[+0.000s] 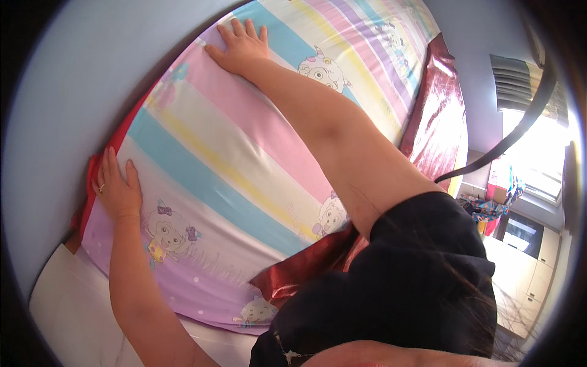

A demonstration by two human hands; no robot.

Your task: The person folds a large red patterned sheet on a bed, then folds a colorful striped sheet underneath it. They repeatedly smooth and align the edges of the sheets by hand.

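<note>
A person's left hand (121, 194) lies palm down at the left edge of the sheet (205, 162), its grip apart, fingers clasping nothing; a ring (101, 188) circles one finger. The right hand (244, 50) presses on the sheet's far edge, its grip likewise apart, fingers spread over a blue and a pink stripe. The sheet, striped in pastels and printed with cartoon sheep, spreads beneath both arms. Faint marks printed beside the sheep are too pale to read. The right forearm crosses the sheet, covering part of its pattern, and the black top (422, 269) hides its near right portion; its far end is cut off by the upper frame. Red cloth (90, 183) peeks out under the sheet's left edge, where its extent is hidden. Shiny red fabric (437, 101) borders the sheet's right side. Beyond the sheet's left edge rises a wall (116, 67); below its near left corner is pale floor (76, 306). Well right of the sheet, a window (532, 156) glares white, its view washed out, above pale cabinets (535, 281).
</note>
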